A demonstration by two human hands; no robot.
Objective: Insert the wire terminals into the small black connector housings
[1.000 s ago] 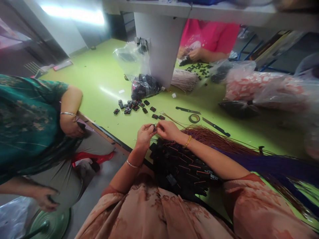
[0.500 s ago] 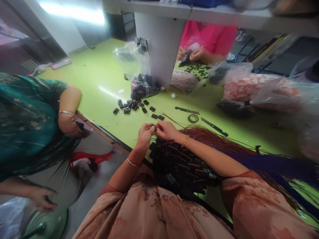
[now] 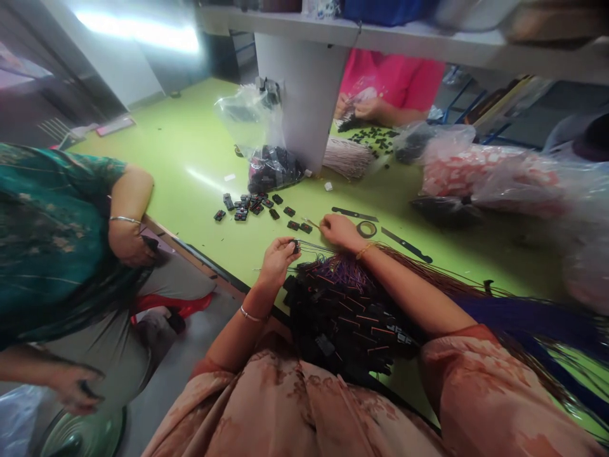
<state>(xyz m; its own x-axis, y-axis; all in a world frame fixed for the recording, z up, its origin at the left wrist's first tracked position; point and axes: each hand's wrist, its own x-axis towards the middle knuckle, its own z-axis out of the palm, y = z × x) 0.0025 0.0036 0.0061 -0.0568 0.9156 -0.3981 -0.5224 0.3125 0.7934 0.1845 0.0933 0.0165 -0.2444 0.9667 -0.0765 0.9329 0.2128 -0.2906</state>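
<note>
My left hand [image 3: 278,261] pinches a small black plastic connector [image 3: 295,246] with thin wires running from it to the right. My right hand [image 3: 340,231] is closed on thin brown wires, whose bare metal ends [image 3: 308,221] stick out left of the fingers. Below both hands lies a thick bundle of black connectors on wires [image 3: 342,317]. Loose black connectors [image 3: 252,204] with red parts are scattered on the green table, two of them [image 3: 299,226] close to the wire ends.
A roll of dark tape [image 3: 366,229] lies between two dark flat blades [image 3: 406,245] beyond my right wrist. Clear bags [image 3: 276,166] stand against a grey post [image 3: 311,95]. Dark blue and brown wires [image 3: 514,317] stretch right. One person sits at left, another works across the table.
My right hand has left the connector and moved right and away from me to the brown wires. My left hand stays in place, still holding the connector.
</note>
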